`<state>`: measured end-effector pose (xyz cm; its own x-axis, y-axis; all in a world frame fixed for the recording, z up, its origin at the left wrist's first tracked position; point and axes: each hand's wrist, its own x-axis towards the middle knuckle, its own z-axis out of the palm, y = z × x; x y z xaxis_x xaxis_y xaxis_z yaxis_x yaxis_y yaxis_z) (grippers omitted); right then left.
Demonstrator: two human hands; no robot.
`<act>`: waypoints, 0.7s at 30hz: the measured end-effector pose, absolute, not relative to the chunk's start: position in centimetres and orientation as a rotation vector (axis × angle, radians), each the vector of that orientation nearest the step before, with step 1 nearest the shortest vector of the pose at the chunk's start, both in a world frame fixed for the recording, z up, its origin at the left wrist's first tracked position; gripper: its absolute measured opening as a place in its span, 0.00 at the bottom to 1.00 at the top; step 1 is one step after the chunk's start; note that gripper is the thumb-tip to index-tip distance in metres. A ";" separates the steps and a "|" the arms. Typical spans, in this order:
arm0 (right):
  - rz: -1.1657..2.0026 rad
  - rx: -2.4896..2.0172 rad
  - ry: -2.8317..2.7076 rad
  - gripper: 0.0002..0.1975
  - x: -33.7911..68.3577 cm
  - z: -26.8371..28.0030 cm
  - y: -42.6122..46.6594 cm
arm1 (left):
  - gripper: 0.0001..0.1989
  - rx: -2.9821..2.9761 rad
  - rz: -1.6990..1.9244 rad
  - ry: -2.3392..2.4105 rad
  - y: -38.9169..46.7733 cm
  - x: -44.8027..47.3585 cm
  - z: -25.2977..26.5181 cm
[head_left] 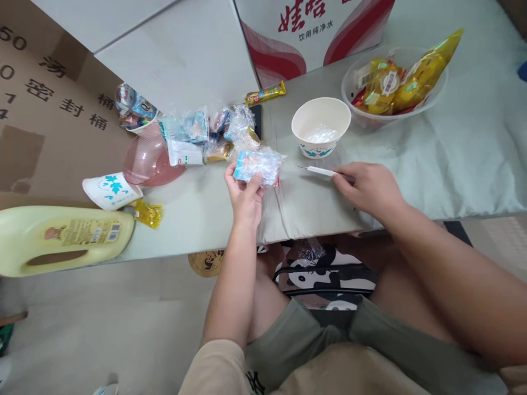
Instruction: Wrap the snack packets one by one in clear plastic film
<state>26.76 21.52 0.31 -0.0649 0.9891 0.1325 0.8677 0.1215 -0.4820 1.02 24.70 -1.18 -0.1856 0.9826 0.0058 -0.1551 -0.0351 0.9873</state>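
My left hand point(247, 200) pinches a small flat packet point(260, 168) in clear crinkled plastic, blue and white with a bit of red at one corner. It is held above the table, beside a heap of wrapped snacks point(195, 129). Between the fingers of my right hand point(370, 189) is a slim white tool point(321, 171) with a thin pointed metal tip, directed left toward the packet. Just beyond the tool stands a white paper bowl point(321, 123) with blue leaf prints and crumpled clear plastic inside.
A clear plastic bowl point(441, 90) at right holds yellow packages. Behind are cardboard boxes point(197, 55) and a yellow snack stick point(265, 94). Leftward lie a pink bowl point(150, 156), a tipped paper cup point(111, 189), a yellow wrapper point(148, 214) and a large yellow bottle point(66, 238).
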 end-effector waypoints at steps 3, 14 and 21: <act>0.259 -1.834 -1.970 0.15 27.5 -0.3 21.4 | 0.35 1.082 1.319 1.183 23.6 2.5 -1.5; 0.500 -1.567 -1.949 0.21 26.5 0.0 21.6 | 0.32 1.240 1.357 1.186 23.8 2.8 -1.7; 0.706 -1.217 -2.036 0.26 24.4 -0.5 21.4 | 0.25 1.132 1.241 1.226 23.5 2.6 -1.0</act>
<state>24.39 21.40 -0.49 -0.3540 0.8989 0.2581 0.5466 0.4228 -0.7228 2.62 23.48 -1.05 -0.0470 0.9984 -0.0319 -0.0439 0.0299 0.9986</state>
